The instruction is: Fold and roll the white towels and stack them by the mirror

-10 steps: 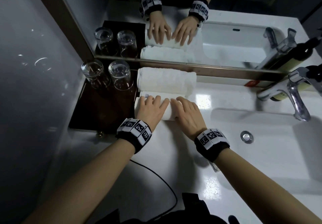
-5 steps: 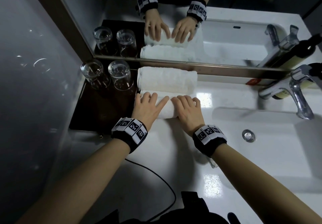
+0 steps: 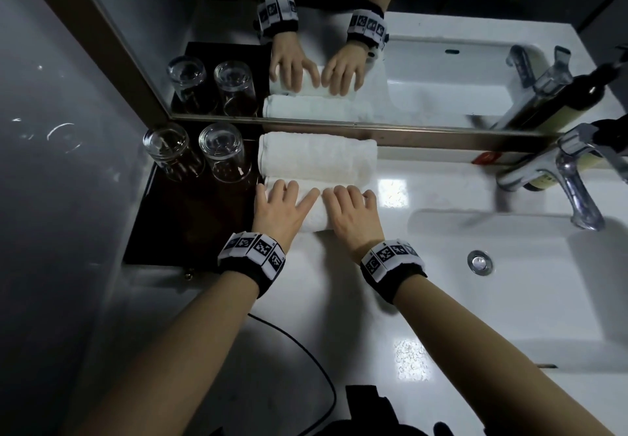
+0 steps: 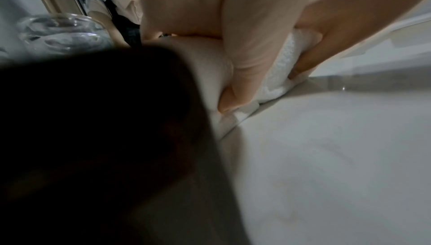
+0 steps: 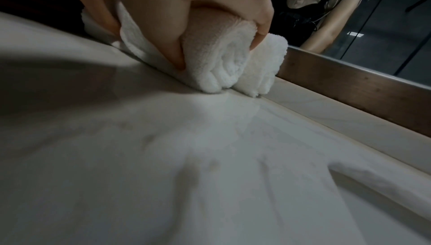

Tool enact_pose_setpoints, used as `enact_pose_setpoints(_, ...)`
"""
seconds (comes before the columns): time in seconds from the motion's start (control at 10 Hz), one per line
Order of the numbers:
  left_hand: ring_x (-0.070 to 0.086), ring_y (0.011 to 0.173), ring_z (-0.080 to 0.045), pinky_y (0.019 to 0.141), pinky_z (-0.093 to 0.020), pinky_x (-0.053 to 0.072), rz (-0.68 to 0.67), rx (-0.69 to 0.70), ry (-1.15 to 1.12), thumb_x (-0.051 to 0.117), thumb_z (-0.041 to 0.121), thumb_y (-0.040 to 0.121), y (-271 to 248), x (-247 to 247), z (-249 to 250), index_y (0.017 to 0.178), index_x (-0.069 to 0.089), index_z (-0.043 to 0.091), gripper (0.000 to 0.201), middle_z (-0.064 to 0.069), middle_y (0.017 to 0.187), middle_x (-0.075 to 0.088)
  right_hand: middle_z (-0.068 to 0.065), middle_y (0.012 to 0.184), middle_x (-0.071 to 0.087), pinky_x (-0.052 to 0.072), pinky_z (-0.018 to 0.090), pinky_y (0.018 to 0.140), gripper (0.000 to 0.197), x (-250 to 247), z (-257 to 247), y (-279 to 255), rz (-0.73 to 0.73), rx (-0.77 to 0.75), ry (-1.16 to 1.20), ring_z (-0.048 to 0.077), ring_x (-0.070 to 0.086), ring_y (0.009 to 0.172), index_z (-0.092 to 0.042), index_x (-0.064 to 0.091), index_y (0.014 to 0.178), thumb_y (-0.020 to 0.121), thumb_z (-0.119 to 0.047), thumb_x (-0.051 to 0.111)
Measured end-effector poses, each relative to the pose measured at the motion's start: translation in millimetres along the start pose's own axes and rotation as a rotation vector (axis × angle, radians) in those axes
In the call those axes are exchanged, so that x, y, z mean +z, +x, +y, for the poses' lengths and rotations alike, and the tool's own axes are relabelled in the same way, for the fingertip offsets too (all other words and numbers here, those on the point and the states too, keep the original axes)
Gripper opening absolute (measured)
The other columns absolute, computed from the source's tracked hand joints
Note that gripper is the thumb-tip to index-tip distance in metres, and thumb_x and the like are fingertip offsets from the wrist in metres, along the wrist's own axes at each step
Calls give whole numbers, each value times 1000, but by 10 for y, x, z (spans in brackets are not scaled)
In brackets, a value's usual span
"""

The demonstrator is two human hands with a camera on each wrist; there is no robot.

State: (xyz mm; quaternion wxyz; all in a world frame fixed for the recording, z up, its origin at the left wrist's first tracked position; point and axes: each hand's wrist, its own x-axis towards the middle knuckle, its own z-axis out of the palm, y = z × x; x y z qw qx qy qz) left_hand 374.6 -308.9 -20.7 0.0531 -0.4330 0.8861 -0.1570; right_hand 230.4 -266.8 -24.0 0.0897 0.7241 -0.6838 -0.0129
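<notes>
A rolled white towel lies along the mirror frame on the white counter. A second rolled towel lies just in front of it, touching it. Both hands lie over this front roll. My left hand covers its left half, with the thumb pressed on the near side. My right hand covers the right half; in the right wrist view its thumb and fingers curl round the front roll's end. The back roll's end shows behind.
Two upturned glasses stand on a dark tray left of the towels. A chrome faucet, a dark bottle and the sink basin with its drain are to the right. A black cable lies near the front.
Both hands have pushed the front roll slightly toward the mirror, so it sits tight against the back roll. The fingers have spread a little more over it.
</notes>
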Motion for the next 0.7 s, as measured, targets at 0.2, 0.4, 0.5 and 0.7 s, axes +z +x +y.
enact_pose_setpoints(0.2, 55, 100, -21, 90, -41, 46, -112, 41, -3, 62, 18, 71, 4, -40, -54, 137, 34, 35, 74, -1, 113, 55, 7, 130, 44, 27, 48, 101, 56, -25, 101, -29, -238, -49, 216, 29, 40, 121, -14, 33, 137, 85, -26, 51)
enact_pose_setpoints(0.4, 38, 120, -25, 99, -48, 30, -195, 68, -115, 63, 27, 73, -23, -77, -99, 145, 9, 26, 90, -6, 136, 37, 9, 136, 45, 27, 49, 106, 70, -112, 124, -139, -148, -87, 326, 31, 39, 128, -12, 36, 140, 77, -33, 57)
enact_pose_setpoints(0.5, 31, 131, -25, 107, -53, 19, -164, 61, -159, 60, 26, 75, -98, -135, -74, 147, 11, 24, 87, -6, 146, 29, 11, 144, 39, 21, 51, 111, 70, -165, 113, -225, -116, -58, 365, 32, 31, 136, -12, 34, 142, 77, -27, 56)
enact_pose_setpoints(0.7, 48, 122, -24, 104, -42, 32, 14, 52, -390, 56, 12, 72, -480, -287, -12, 134, 45, 20, 63, -1, 133, 49, 11, 126, 55, 42, 42, 98, 48, -360, 254, -795, 11, 25, 619, 31, 49, 120, -9, 54, 125, 77, -11, 61)
